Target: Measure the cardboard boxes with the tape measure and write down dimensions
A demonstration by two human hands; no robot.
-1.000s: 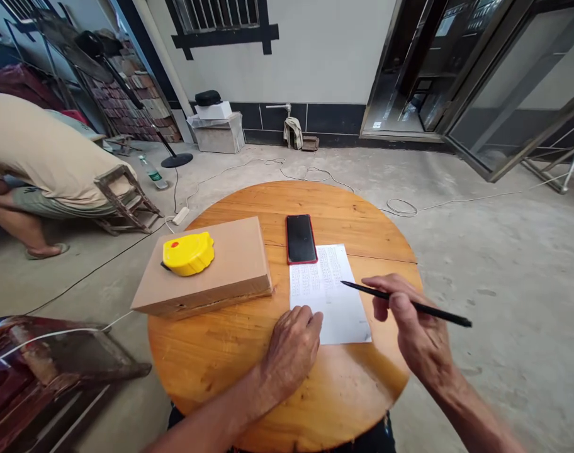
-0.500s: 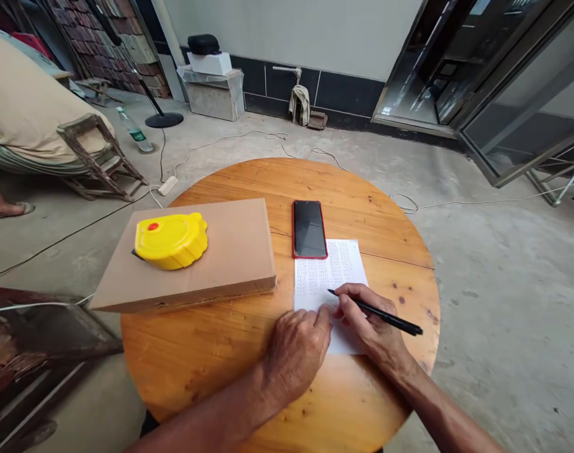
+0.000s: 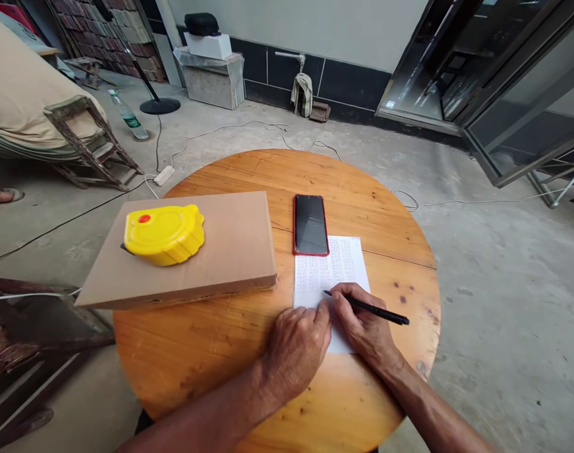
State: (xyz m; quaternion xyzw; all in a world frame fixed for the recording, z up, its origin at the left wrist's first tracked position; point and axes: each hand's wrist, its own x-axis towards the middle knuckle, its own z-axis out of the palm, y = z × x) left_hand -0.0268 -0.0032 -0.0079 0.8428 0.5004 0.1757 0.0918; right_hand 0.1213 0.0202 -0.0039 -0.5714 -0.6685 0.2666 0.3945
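right hand (image 3: 368, 330) gripping 1 pen (image 3: 381, 311) | left hand (image 3: 299, 346) on 1 sheet (image 3: 332, 277), closure unclear | 1 phone (image 3: 310, 224)

Desk (image 3: 206, 371): wood, smooth, glossy. Sheet (image 3: 310, 277): paper, matt. Pen (image 3: 376, 310): seemingly plastic, partly covered. Carton (image 3: 235, 239): matt cardboard. Tape measure (image 3: 167, 234): shiny plastic. Phone (image 3: 310, 223): glossy screen.

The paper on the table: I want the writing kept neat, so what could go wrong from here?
The phone lies over the upper left corner of the paper; nudging it might drag the paper.
The left hand is close beside the right hand, which holds the pen; a bump could jog a stroke.
The box juts past the left edge of the table with the tape measure on top; a knock might tip it.
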